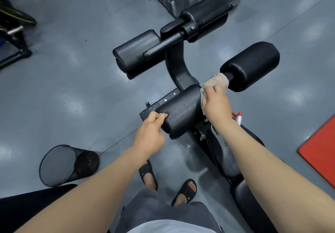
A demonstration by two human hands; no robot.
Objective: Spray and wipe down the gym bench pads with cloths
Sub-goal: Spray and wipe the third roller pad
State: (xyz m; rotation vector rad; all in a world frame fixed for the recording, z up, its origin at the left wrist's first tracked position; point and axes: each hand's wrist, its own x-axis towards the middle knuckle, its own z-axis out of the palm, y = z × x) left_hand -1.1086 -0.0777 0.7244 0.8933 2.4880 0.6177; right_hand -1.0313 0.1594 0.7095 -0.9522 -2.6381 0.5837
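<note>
The grey floor (pixel 72 80) spreads all round the near roller pad (pixel 181 111), the black cushion at the middle of the gym bench. Beyond that pad, to its right, sits a thicker right roller pad (pixel 253 64); beyond it to the left lies the left roller pad (pixel 134 55). A black mesh bin (pixel 59 165) stands nearer than the pad, to its left. The left hand (pixel 150 133) grips the pad's left end with curled fingers. The right hand (pixel 215 104) clutches a beige cloth (pixel 217 81) against the pad's right end, draped over the bar there. A spray bottle (pixel 239 117) stands just right of the pad, behind the right wrist.
</note>
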